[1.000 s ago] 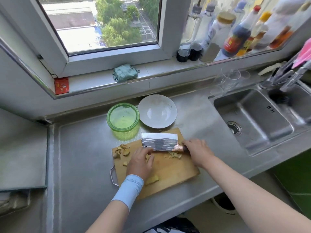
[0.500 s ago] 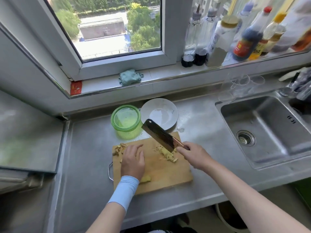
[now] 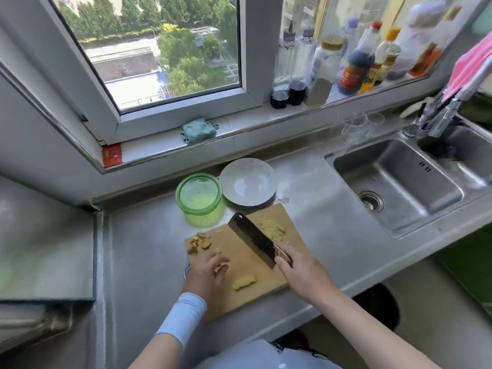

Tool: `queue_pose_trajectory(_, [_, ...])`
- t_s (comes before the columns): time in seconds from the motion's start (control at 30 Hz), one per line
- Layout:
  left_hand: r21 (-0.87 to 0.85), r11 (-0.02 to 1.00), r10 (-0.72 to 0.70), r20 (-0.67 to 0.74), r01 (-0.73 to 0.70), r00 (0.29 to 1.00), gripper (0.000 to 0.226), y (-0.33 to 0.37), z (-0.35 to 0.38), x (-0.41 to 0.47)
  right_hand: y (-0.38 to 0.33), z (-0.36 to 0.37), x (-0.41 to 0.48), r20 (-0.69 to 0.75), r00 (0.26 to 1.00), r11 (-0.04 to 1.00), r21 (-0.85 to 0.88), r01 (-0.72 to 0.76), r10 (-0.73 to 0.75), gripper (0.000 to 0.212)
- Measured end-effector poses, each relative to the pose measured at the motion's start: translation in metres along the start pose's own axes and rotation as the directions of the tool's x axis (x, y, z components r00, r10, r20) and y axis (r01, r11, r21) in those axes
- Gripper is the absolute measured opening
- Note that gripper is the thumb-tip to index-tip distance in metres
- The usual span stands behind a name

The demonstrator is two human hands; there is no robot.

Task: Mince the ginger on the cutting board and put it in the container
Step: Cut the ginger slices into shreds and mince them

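The right hand [image 3: 302, 271] grips the dark rectangular cleaver [image 3: 253, 239] over the wooden cutting board [image 3: 247, 265]. Yellow minced ginger [image 3: 269, 226] lies at the board's far edge, near the round green plastic container [image 3: 199, 198]. The left hand [image 3: 207, 272] rests curled on the board; I cannot tell whether it holds anything.

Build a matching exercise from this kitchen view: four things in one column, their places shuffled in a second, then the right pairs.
Things
1. cleaver
2. green container
3. teal cloth
4. ginger chunk

Places
A. on the windowsill
B. on the counter, beside the white plate
C. held in the right hand
D. on the cutting board, next to the left hand

Pairs: 1-C, 2-B, 3-A, 4-D
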State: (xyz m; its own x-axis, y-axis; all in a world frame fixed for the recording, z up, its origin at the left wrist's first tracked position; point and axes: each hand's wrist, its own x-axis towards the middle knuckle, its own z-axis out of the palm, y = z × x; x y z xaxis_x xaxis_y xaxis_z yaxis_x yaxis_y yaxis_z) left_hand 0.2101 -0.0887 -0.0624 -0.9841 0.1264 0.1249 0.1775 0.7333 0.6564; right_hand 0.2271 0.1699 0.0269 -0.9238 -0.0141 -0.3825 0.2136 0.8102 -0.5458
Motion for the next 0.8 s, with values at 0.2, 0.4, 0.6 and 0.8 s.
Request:
queue_pose_trajectory(0.2, [-0.019,0.921,0.384,0.189,-0.388,0.904,0.016,-0.027,0.019,-0.012,-0.011,0.049,-0.028,-0.046,0.999,0.997,-0.072,-0.013,0.010,0.029])
queue_pose_trajectory(0.4, [-0.039,0.865,0.500,0.129,-0.500,0.856,0.022,-0.015,0.040,-0.012,-0.012,0.067,-0.038,-0.108,0.992,0.993,-0.098,-0.067,0.057,0.030])
queue_pose_trajectory(0.6, [0.019,0.840,0.531,0.172,-0.542,0.830,0.026,-0.016,0.044,-0.010,-0.014,0.082,-0.043,-0.070,0.995,0.990,-0.117,-0.078,0.070,0.045])
queue_pose_trajectory(0.8, [0.120,0.773,0.604,0.162,-0.623,0.780,0.024,-0.017,0.046,-0.008,-0.018,0.086,-0.041,-0.057,0.995,0.991,-0.103,-0.084,0.078,0.035])
